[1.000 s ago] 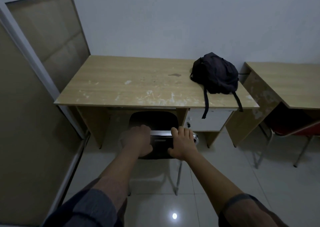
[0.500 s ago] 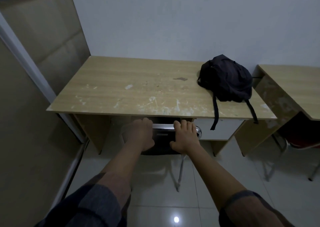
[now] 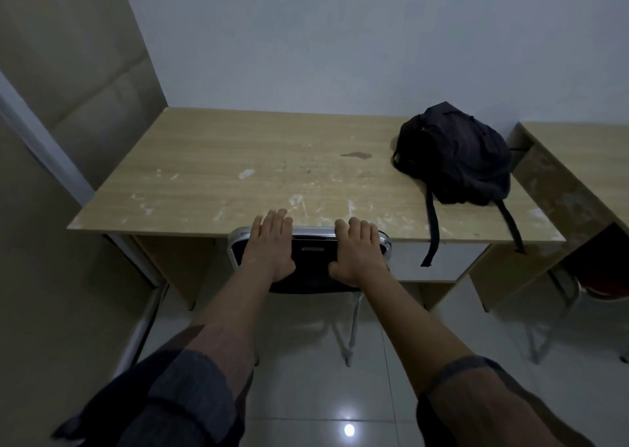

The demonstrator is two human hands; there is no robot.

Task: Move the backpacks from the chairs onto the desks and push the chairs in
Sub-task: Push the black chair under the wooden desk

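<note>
Both hands on the chair point(image 3: 308, 262) back's top rail: left hand point(image 3: 270, 247) flat with fingers straight, right hand point(image 3: 357, 254) curled over it. Chair looks tucked under the desk point(image 3: 238, 174). Backpack point(image 3: 454, 153) sits on that desk's right end. Second desk point(image 3: 585, 147) and red chair point(image 3: 602, 288) on the right look left to do.

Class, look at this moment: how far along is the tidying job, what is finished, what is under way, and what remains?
Done: the black backpack lies on the desk. In hand: the left hand and right hand rest on the black chair backrest, which sits at the desk edge. Left: the red chair by the second desk is only partly in view.
</note>
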